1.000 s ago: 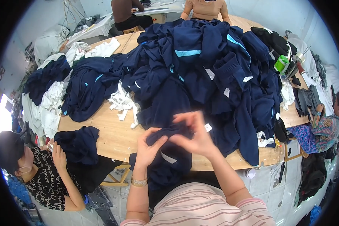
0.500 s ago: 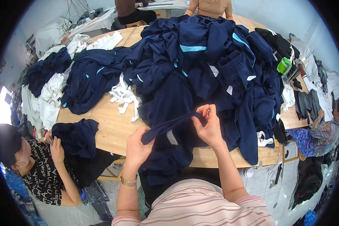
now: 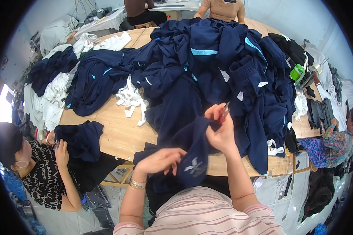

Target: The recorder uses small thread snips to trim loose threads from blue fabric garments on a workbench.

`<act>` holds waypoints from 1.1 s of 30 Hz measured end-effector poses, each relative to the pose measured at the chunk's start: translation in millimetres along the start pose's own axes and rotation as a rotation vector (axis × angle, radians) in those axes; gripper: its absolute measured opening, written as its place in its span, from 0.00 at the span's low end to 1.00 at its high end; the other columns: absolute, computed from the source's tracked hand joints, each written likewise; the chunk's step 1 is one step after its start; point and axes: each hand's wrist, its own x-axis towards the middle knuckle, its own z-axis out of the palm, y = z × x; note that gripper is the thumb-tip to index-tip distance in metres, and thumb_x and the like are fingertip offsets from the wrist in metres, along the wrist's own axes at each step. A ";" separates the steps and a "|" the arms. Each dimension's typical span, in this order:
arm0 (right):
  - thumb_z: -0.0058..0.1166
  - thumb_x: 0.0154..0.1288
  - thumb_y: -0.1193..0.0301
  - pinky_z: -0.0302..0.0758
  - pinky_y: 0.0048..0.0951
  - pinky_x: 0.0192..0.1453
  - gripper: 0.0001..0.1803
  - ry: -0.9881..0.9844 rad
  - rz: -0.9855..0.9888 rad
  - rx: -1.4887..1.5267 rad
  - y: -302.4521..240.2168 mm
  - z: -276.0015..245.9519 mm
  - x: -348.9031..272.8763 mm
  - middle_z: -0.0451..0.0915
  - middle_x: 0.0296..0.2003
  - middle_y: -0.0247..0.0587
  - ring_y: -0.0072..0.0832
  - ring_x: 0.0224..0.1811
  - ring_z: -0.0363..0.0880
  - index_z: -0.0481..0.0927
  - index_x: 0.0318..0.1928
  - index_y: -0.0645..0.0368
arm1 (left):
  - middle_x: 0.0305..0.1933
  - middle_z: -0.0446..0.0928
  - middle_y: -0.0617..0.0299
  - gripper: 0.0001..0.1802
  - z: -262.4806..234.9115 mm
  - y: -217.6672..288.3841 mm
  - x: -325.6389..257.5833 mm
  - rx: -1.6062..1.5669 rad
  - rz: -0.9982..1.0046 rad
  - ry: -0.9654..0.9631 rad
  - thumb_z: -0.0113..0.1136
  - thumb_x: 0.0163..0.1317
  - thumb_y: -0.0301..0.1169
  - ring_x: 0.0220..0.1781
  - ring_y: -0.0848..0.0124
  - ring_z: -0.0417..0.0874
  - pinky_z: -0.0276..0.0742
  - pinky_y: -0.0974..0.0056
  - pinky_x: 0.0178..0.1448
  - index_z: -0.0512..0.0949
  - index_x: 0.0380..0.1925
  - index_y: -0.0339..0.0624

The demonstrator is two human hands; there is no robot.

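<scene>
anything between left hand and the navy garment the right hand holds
Nothing visible. The left hand is right beside the navy garment, though I cannot tell whether they touch. The small pointed tool in the right hand is off to the right.

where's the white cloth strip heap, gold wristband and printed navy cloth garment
white strip heap [image 3: 130, 98], head view, its middle
gold wristband [image 3: 138, 184], head view, band's outside
navy garment [image 3: 197, 145], head view, middle of fabric
</scene>
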 end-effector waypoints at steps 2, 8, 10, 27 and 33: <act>0.53 0.47 0.84 0.63 0.21 0.31 0.17 0.040 -0.006 -0.012 -5.6 -1.5 3.8 0.65 0.24 0.38 0.23 0.25 0.63 0.57 0.30 0.59 | 0.33 0.74 0.66 0.21 12.5 2.7 3.7 0.122 0.021 0.043 0.57 0.65 0.38 0.31 0.81 0.73 0.69 0.77 0.33 0.71 0.52 0.36; 0.52 0.47 0.84 0.63 0.21 0.30 0.16 0.098 0.024 -0.061 -3.3 1.1 2.4 0.64 0.23 0.37 0.24 0.24 0.63 0.57 0.30 0.58 | 0.42 0.74 0.59 0.20 34.1 -17.5 27.9 0.213 0.298 0.332 0.59 0.59 0.28 0.40 0.74 0.73 0.71 0.69 0.46 0.69 0.51 0.35; 0.50 0.47 0.85 0.63 0.19 0.31 0.15 0.176 0.028 -0.038 -9.0 -3.4 5.1 0.63 0.23 0.36 0.20 0.25 0.62 0.58 0.30 0.59 | 0.44 0.74 0.60 0.19 33.6 -18.6 30.5 0.059 0.425 0.398 0.55 0.61 0.26 0.44 0.75 0.73 0.70 0.70 0.49 0.67 0.51 0.34; 0.56 0.46 0.79 0.69 0.29 0.41 0.18 -0.523 0.107 -0.180 -6.8 6.2 -7.1 0.72 0.34 0.42 0.29 0.34 0.70 0.65 0.38 0.60 | 0.33 0.78 0.60 0.13 19.3 40.4 11.1 0.469 0.347 0.627 0.65 0.52 0.26 0.36 0.76 0.77 0.73 0.70 0.42 0.74 0.36 0.35; 0.54 0.46 0.83 0.70 0.25 0.35 0.16 -0.250 0.030 -0.137 -15.8 -2.6 -2.1 0.71 0.29 0.39 0.29 0.27 0.69 0.64 0.36 0.61 | 0.36 0.71 0.74 0.13 14.4 -5.6 9.6 -0.057 0.246 0.257 0.51 0.69 0.32 0.36 0.83 0.68 0.67 0.76 0.42 0.73 0.47 0.34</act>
